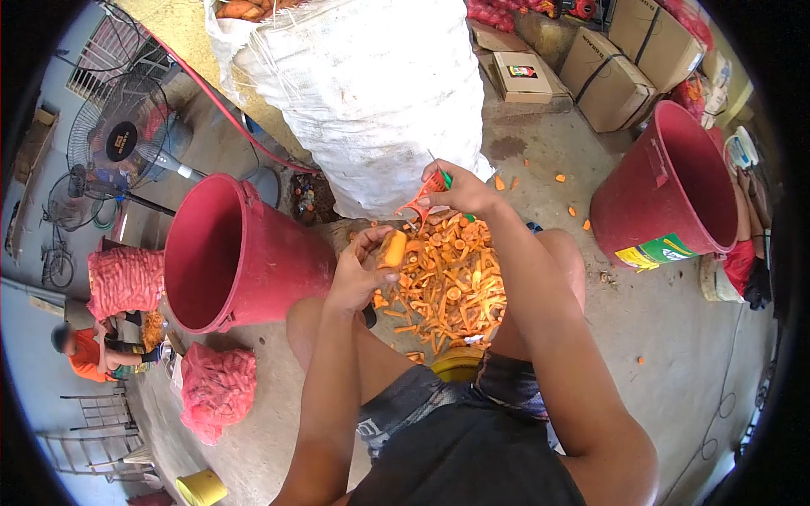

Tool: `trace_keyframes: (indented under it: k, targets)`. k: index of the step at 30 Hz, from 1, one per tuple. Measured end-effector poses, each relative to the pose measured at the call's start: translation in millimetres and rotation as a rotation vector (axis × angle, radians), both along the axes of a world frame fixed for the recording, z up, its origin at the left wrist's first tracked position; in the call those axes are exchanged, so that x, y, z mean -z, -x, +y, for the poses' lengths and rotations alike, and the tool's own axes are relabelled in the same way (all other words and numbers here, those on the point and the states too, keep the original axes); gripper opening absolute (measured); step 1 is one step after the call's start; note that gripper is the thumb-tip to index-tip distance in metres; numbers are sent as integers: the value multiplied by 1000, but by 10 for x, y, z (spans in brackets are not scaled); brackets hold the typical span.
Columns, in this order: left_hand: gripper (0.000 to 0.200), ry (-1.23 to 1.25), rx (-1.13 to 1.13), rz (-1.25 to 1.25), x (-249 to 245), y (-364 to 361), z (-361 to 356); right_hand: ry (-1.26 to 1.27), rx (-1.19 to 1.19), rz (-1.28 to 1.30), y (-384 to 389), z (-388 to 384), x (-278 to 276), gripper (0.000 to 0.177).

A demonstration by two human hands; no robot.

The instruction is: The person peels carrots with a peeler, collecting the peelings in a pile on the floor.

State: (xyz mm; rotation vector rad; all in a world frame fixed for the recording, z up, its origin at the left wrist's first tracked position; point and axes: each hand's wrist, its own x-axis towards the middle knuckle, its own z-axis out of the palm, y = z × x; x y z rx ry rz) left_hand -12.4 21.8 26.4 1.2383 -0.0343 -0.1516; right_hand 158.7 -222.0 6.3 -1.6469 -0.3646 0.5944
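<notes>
My left hand [359,271] grips a thick, partly peeled carrot [393,250], bright orange on the bared side with some brownish skin left. Just above and to its right, my right hand [460,191] is closed around an orange-red peeler [417,204] with a bit of green near its handle. The peeler and the carrot are a short gap apart. Below both hands, between my legs, lies a heap of orange peelings and cut ends [447,282] on the floor.
A big white sack [380,101] of carrots stands ahead. Red bins are at left [278,261] and right [629,198]. Red mesh bags [218,388], a fan [126,139] and a seated person in orange [89,354] are on the left; cardboard boxes [607,80] stand back right.
</notes>
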Motion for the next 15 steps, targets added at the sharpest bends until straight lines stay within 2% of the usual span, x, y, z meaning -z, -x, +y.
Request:
trace_keyframes:
  k: [1, 2, 4, 5, 9, 12, 14, 15]
  targets:
    - [90, -1, -1, -2, 2, -10, 12, -69, 5, 131, 76, 7, -124, 45]
    - [90, 12, -29, 54, 7, -39, 15, -67, 1, 128, 137, 26, -235, 45]
    - [91, 28, -62, 111, 39, -76, -5, -136, -106, 70, 248, 68, -326, 42]
    - [91, 42, -93, 84, 64, -96, -34, -184, -126, -195, 304, 118, -339, 41]
    - [85, 116, -123, 76, 32, -100, -112, -230, -160, -129, 394, 113, -499, 42]
    - [85, 145, -99, 64, 30, -93, -145, -214, -136, -198, 372, 91, -500, 41]
    - [85, 190, -70, 63, 10, -75, -120, -94, -32, -1, 282, 31, -427, 43]
    - [86, 232, -40, 63, -3, -64, -103, -96, -28, -1, 208, -7, -321, 43]
